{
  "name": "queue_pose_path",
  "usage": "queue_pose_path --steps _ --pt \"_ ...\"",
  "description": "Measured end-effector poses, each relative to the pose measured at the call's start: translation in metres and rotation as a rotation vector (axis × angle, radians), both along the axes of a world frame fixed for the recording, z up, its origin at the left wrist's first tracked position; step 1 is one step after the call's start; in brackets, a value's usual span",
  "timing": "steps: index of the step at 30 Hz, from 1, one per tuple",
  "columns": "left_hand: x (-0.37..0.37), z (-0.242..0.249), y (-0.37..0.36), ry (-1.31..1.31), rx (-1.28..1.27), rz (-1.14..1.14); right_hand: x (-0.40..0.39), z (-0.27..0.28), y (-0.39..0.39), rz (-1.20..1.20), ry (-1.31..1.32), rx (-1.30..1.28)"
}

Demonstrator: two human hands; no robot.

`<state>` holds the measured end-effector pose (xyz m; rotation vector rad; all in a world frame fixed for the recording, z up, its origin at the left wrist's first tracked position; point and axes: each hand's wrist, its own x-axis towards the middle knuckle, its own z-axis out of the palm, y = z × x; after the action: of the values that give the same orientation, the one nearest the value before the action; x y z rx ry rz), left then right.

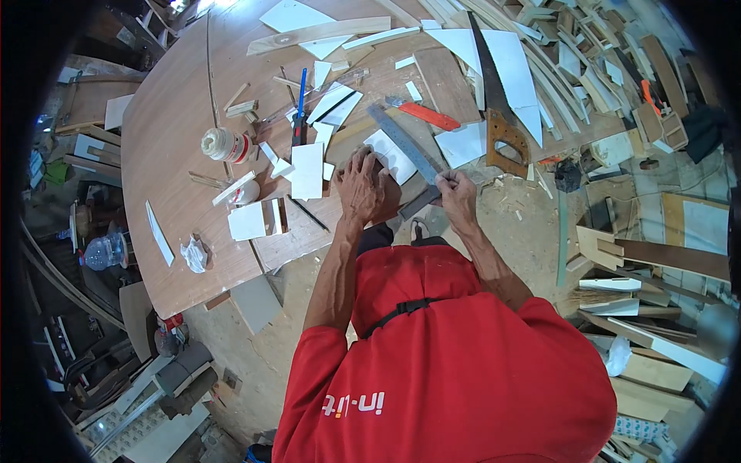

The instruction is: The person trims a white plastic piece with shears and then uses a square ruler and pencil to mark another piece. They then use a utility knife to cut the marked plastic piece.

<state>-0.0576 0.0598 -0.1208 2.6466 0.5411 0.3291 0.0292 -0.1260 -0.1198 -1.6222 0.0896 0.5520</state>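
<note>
My right hand (pixel 457 199) grips a try square (pixel 404 142) near the corner where its long metal blade meets the dark stock. The blade slants up and left across a small white-faced board (pixel 392 157) at the table's front edge. My left hand (pixel 360 187) is closed on the left side of this board, fingers bent over it; the thumb is partly hidden. Just left of that hand is a white rectangular piece (pixel 307 171). A dark pencil-like stick (pixel 307 213) lies nearby. Beyond the square's blade rests a red-handled utility knife (pixel 423 113).
On the wooden table (pixel 174 100) are a glue jar (pixel 226 145), a blue-and-black cutter (pixel 299 116), crumpled paper (pixel 194 254) and white offcuts. A handsaw (pixel 500 116) lies at the right edge, teeth exposed. Wood scraps (pixel 641 301) crowd the floor at right.
</note>
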Motion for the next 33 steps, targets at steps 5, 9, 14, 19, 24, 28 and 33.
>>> queue_pose_path --steps 5,9,14,19,24,28,33 --pt "0.001 0.001 0.0 -0.008 0.001 0.008 0.0 0.018 0.014 0.02 0.084 0.06" --pt "0.001 0.001 0.002 -0.003 -0.014 0.006 0.003 0.01 0.011 0.058 0.057 0.106" --pt "0.0 0.004 0.007 -0.08 -0.051 0.023 0.012 0.043 -0.004 0.055 -0.022 0.24" --pt "0.01 0.05 0.019 -0.126 -0.644 0.095 0.035 0.082 -0.005 0.255 -0.289 0.248" --pt "0.025 0.054 0.041 0.087 -1.469 -0.112 0.049 0.109 0.017 0.539 -0.51 0.246" --pt "0.028 0.076 0.036 0.129 -1.761 -0.16 0.058 0.111 0.04 0.628 -0.518 0.396" --pt "0.028 0.062 0.045 -0.102 -1.779 -0.003 0.051 0.086 0.061 0.321 -0.736 0.404"
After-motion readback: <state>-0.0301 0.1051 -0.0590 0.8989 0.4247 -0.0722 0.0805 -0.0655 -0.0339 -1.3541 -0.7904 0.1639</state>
